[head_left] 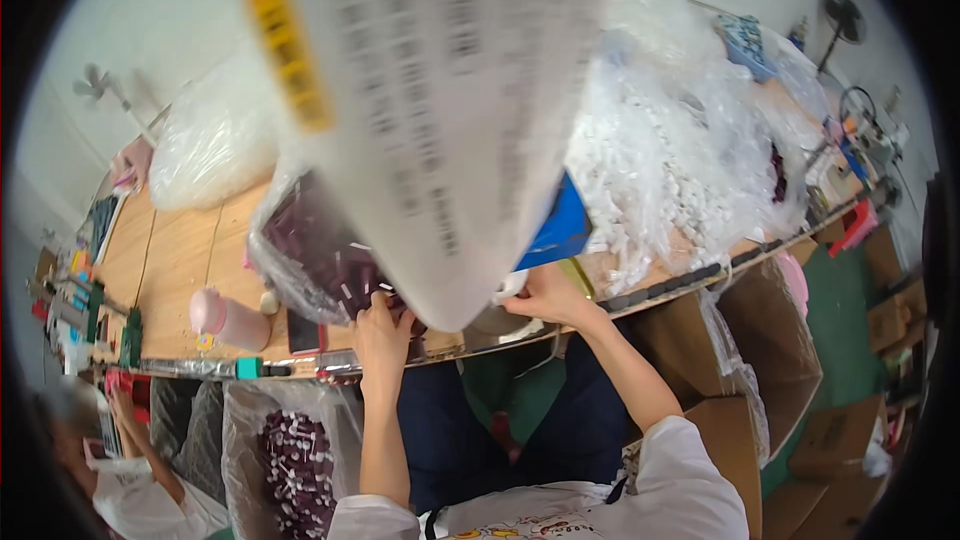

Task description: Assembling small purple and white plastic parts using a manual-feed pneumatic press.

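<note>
My left hand (380,340) is at the table's front edge, beside a clear plastic bag of dark purple parts (325,240). Its fingers are closed, and dark purple shows next to the thumb, but what they grip is unclear. To the right, my right hand (550,297) pinches a small white part (513,284) between thumb and fingers. A large white printed sheet (450,110) with a yellow strip hangs close before the view and hides the table between and beyond my hands. Behind the right hand stands a blue container (562,225), partly covered by that sheet.
White parts in clear plastic (650,160) are heaped at the back right. A pink bottle (235,320) and a dark phone (305,333) lie left. Below the edge are a lined bin of purple-and-white pieces (297,470) and cardboard boxes (770,340). Another person (150,485) works at far left.
</note>
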A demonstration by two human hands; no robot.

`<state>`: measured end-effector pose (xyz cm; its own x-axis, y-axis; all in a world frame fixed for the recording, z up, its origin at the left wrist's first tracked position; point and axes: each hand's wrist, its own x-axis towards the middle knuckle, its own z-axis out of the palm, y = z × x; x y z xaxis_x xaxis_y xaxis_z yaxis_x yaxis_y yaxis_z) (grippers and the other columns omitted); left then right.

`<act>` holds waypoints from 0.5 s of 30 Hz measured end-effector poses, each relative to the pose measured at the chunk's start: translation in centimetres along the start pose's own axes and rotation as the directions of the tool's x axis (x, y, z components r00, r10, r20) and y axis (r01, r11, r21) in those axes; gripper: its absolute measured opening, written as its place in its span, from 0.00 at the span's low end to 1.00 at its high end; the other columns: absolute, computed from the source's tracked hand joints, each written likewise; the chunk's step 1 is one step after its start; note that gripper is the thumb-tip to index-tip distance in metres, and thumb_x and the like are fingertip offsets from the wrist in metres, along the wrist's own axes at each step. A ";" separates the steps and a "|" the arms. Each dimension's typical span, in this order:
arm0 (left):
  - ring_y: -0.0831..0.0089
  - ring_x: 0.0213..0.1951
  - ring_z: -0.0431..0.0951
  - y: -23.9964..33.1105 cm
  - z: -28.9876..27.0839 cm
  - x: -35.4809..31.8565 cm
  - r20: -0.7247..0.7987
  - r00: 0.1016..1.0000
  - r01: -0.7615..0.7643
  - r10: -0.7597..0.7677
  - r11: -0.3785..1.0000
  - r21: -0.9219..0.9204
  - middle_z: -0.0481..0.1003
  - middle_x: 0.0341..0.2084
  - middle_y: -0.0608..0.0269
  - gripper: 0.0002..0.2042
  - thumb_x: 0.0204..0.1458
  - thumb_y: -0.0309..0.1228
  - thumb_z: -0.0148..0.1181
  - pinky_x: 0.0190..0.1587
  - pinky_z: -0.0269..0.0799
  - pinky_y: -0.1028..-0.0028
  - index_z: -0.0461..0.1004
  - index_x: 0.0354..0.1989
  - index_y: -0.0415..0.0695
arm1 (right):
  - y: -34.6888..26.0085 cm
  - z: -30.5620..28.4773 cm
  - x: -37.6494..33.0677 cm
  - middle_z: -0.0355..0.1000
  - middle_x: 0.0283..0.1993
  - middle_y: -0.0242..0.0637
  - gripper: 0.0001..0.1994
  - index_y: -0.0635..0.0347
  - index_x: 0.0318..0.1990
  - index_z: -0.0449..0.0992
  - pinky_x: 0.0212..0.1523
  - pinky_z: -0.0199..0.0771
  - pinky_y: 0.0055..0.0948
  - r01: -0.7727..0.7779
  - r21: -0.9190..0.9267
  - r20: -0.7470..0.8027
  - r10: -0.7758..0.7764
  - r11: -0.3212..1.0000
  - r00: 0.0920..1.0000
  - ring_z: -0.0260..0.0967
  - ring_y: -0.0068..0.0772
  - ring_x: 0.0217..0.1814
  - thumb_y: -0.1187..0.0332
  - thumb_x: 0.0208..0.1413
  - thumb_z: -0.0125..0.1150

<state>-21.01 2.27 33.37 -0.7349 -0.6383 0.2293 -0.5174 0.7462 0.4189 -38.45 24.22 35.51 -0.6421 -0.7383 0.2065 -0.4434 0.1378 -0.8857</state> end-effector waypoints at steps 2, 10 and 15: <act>0.47 0.31 0.81 -1.1 1.8 0.6 -0.072 0.987 -0.142 0.144 0.989 0.029 0.80 0.24 0.46 0.17 0.49 0.38 0.71 0.35 0.75 0.58 0.75 0.37 0.36 | -0.5 -0.8 0.5 0.72 0.22 0.44 0.12 0.66 0.33 0.76 0.29 0.69 0.39 0.075 -0.075 0.127 -0.065 0.994 0.990 0.71 0.42 0.24 0.64 0.51 0.64; 0.66 0.33 0.84 4.6 -0.3 -0.1 0.157 0.986 0.110 -0.047 0.901 -0.420 0.82 0.32 0.50 0.18 0.51 0.30 0.69 0.37 0.78 0.69 0.79 0.48 0.32 | 0.0 -1.1 -1.7 0.78 0.27 0.43 0.11 0.64 0.35 0.80 0.33 0.74 0.36 0.000 -0.113 0.073 0.008 0.994 0.997 0.77 0.40 0.29 0.64 0.53 0.65; 0.75 0.40 0.78 6.0 1.2 -0.1 0.042 0.998 0.016 0.043 0.487 -0.873 0.80 0.44 0.55 0.12 0.55 0.25 0.67 0.42 0.73 0.74 0.80 0.46 0.33 | 7.9 -16.9 -3.6 0.80 0.32 0.44 0.06 0.63 0.37 0.82 0.36 0.76 0.37 -0.313 -0.277 -0.833 -0.065 0.909 0.549 0.79 0.40 0.34 0.72 0.56 0.62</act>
<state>-24.56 7.00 34.79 -0.7742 -0.5971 0.2100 0.1194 0.1880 0.9749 -50.17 39.13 34.76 -0.8450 0.1358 0.5173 -0.3751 0.5390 -0.7542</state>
